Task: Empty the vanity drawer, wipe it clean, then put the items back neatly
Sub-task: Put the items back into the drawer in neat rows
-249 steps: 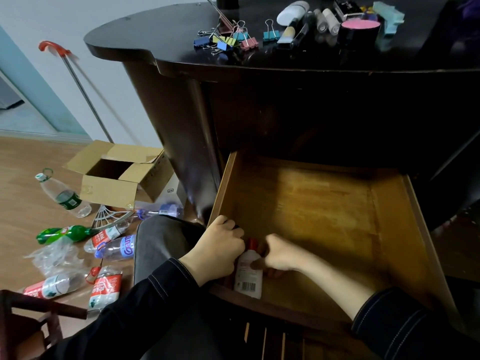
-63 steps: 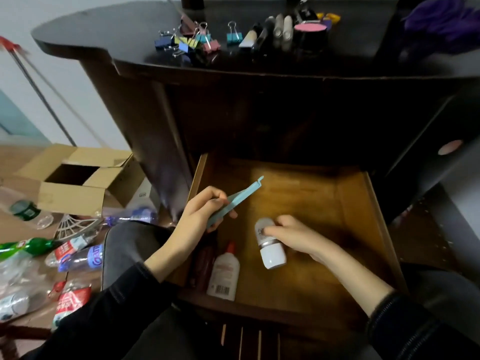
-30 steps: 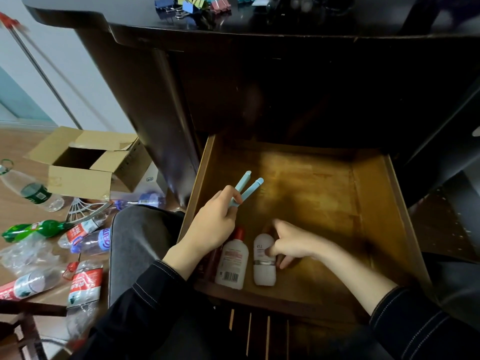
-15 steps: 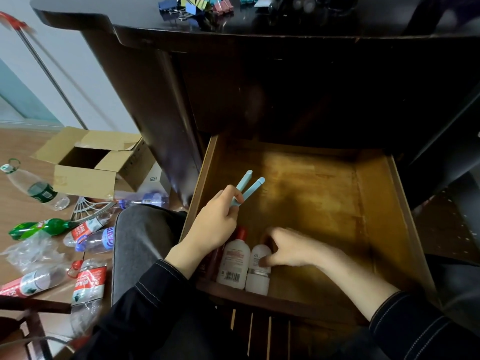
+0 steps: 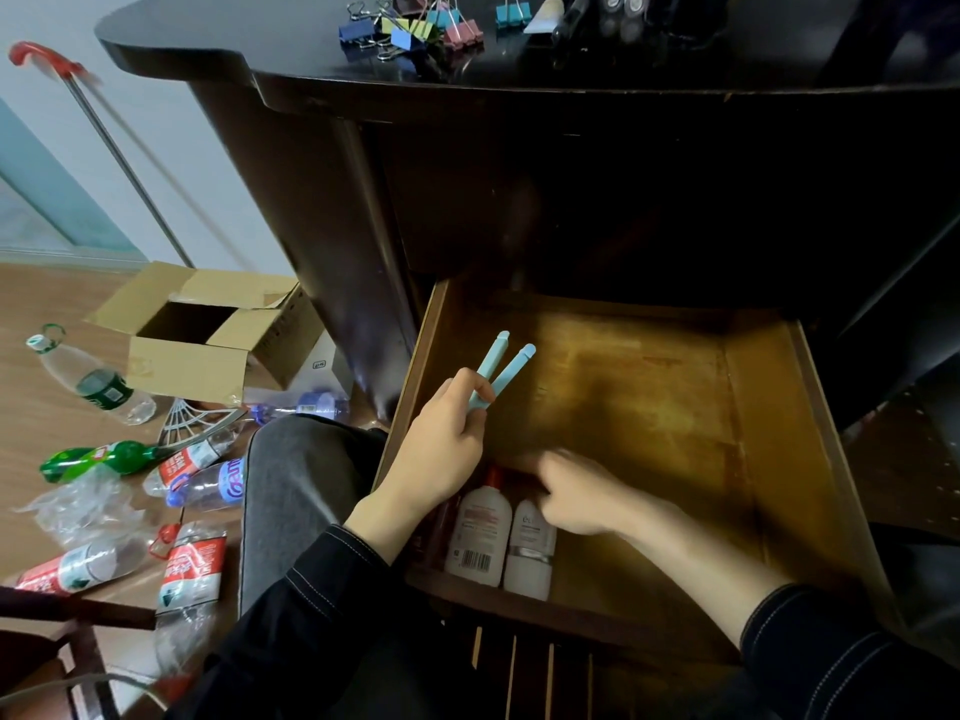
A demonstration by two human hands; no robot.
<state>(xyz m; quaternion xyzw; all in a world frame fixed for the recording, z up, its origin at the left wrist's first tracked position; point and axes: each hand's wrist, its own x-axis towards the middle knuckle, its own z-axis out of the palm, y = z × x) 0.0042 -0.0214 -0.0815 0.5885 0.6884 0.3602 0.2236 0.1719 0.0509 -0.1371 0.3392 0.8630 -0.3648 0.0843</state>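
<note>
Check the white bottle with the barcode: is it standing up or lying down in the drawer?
Lying down. The white bottle rests flat on the drawer floor at the front left, red cap pointing toward the back, barcode facing up.

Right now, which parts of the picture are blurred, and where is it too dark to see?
Head view: the right hand is smeared by motion; the left hand and its light blue tool are sharp. The recess above the drawer is nearly black. The wide lens bends the vanity top.
</note>
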